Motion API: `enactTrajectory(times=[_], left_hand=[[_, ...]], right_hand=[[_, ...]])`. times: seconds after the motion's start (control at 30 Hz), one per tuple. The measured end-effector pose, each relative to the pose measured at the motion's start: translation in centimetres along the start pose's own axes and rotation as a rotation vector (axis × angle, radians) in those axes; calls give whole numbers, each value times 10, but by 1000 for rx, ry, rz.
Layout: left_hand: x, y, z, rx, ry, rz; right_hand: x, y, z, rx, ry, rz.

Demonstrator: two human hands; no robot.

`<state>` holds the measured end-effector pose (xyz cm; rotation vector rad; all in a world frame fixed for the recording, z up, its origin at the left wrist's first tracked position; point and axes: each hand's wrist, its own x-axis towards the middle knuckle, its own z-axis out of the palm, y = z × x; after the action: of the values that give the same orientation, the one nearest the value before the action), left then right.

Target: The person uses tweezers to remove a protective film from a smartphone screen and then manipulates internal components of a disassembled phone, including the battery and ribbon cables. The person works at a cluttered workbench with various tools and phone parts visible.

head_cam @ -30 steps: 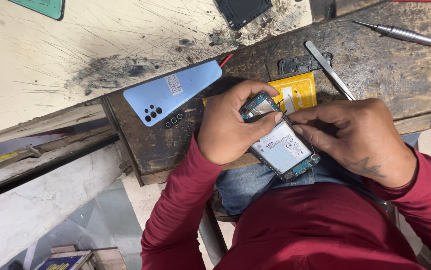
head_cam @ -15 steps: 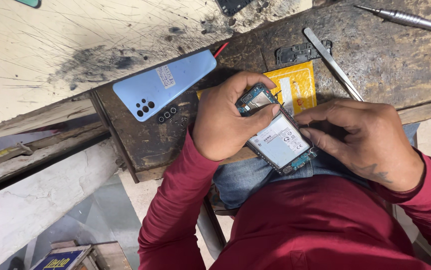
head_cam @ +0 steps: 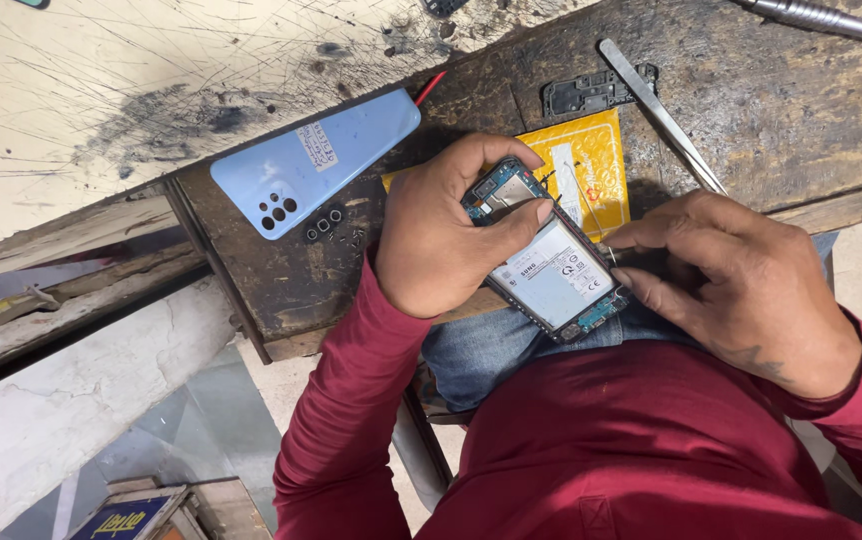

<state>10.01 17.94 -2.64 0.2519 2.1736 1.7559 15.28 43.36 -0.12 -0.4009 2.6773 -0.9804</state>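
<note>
My left hand (head_cam: 448, 240) grips an opened phone (head_cam: 548, 265) by its upper end, thumb over the circuit board; its pale battery faces up. My right hand (head_cam: 741, 280) pinches at the phone's right edge, fingertips against the frame, and a small metal tip shows there. The phone hangs over the front edge of a dark wooden bench (head_cam: 801, 110). A light blue back cover (head_cam: 316, 165) lies on the bench to the left, with a small black camera-lens piece (head_cam: 323, 226) beside it.
A yellow pad (head_cam: 586, 165) lies under the phone. Metal tweezers (head_cam: 656, 105) and a black plastic part (head_cam: 586, 92) rest behind it. A metal tool (head_cam: 821, 20) lies at the far right. A scratched pale board (head_cam: 101, 90) covers the left.
The view has shifted slightly. My hands keep the same grip on the phone, and the right fingertips have moved in closer along its right edge.
</note>
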Motion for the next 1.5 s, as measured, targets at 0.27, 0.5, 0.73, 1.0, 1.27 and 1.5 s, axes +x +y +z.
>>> enactTrajectory(times=[0.27,0.5,0.73,1.0,1.27,1.5], left_hand=[[0,2,0,24,3,14],[0,5,1,29,7,-10],[0,6,0,39,1,21],[2,3,-3,61,5,71],[2,5,-13,25,-66,57],[2,3,-15,66,-60,85]], right_hand=[[-5,2,-1,7,-2,-37],[1,-6,-2,53,41,35],[20,-9,-2,85,82,-23],[44,-13,0,121,109,-40],[54,-20,2,175,89,-4],[53,-18,5,223,76,34]])
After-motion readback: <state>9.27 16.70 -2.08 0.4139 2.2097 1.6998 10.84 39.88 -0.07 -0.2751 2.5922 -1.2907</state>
